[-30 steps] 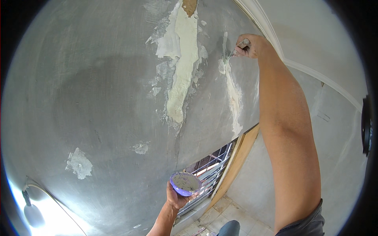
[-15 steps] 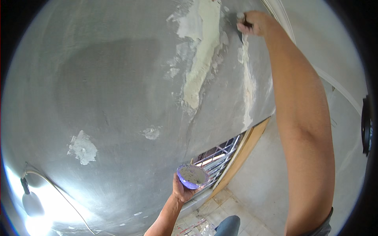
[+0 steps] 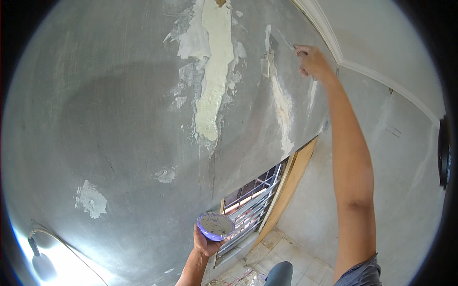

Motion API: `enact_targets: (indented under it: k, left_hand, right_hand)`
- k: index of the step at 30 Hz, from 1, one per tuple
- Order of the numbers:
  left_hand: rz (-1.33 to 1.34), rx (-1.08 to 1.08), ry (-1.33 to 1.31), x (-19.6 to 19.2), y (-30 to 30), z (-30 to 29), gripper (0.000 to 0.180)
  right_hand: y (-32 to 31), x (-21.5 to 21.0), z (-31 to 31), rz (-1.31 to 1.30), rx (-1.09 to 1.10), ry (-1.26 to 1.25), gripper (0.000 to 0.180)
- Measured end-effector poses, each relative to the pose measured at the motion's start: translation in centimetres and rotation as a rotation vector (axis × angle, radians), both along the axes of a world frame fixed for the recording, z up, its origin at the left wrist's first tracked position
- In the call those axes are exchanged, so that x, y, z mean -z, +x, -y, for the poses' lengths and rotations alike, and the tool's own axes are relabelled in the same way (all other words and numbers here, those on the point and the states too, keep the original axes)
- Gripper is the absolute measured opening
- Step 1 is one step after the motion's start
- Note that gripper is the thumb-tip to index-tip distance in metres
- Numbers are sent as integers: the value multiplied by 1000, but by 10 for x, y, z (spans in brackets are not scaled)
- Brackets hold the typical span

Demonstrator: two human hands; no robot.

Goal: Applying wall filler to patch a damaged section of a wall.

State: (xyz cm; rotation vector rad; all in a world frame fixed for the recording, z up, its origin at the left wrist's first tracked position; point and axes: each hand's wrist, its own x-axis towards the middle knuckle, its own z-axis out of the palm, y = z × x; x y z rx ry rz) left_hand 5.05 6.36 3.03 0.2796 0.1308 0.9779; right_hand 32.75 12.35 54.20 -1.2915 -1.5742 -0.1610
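My right hand [image 3: 312, 63] is raised at the upper right, closed round a putty knife [image 3: 289, 44] whose thin blade points up and left. Whether the blade touches the grey wall [image 3: 129, 109] I cannot tell. Just left of it runs a narrow strip of pale filler [image 3: 281, 107], with a thicker ridge near its upper part. Low in the middle, my left hand [image 3: 206, 245] cups a purple bowl [image 3: 208, 233] from below. Greyish putty [image 3: 217, 225] coats the inside of the bowl.
A broad pale filler patch [image 3: 210, 95] runs down the wall, with smaller patches [image 3: 91, 199] lower left. Below right is a barred window opening [image 3: 253, 195] with a wooden frame [image 3: 292, 186]. A lit lamp [image 3: 43, 264] hangs at lower left. White moulding [image 3: 362, 71] edges the ceiling.
My right hand has moved down and to the right of the narrow strip, uncovering its upper end. The view has shifted, so the wall patches sit further left. The bowl stays in my left hand.
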Motion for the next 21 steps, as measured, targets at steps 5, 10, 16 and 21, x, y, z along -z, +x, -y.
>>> enact_targets:
  k: [5,10,16,21]
  left_hand:
    - [-20,21,5,-2,7,1,78]
    - [4,12,44,-5,10,8,78]
    - [-22,33,23,-4,10,4,75]
    - [-29,60,-2,0,16,0,74]
  right_hand:
    - [8,5,-47,304,283,293,33]
    - [-5,13,-48,306,234,237,33]
    - [14,43,-39,444,241,247,32]
    - [28,60,-36,502,211,171,32]
